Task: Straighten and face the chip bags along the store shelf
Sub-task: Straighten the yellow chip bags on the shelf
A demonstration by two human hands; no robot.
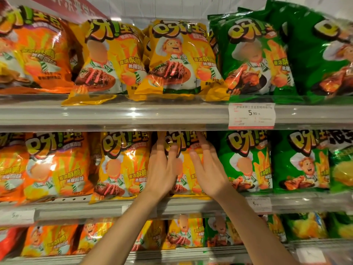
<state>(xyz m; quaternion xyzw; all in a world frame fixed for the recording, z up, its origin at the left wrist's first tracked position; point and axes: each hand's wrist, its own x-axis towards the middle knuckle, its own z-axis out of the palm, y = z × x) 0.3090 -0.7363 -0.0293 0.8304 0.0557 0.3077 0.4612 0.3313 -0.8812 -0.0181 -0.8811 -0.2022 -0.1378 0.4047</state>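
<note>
Both hands are up at the middle shelf (172, 206), working the same yellow chip bag (183, 165). Left hand (162, 169) lies flat against the bag's left side, fingers straight and spread, tips up near the bag's top edge. Right hand (208, 169) presses the bag's right side the same way, fingers straight and reaching up under the shelf above; neither hand curls round anything. The bag stands upright between them, its front facing out, partly hidden by the hands. Just to its left stands another yellow bag (122, 165), then orange bags (57, 165) further left. To the right, touching or nearly so, stand green bags (246, 161). On the top shelf (114, 115) two yellow bags (181, 60) lean forward, their bottom edges hanging over the shelf lip, with orange ones left and green ones right. A white price tag (251, 116) marked 5.90 sits on the top shelf's edge. More bags line the bottom shelf (191, 253).
</note>
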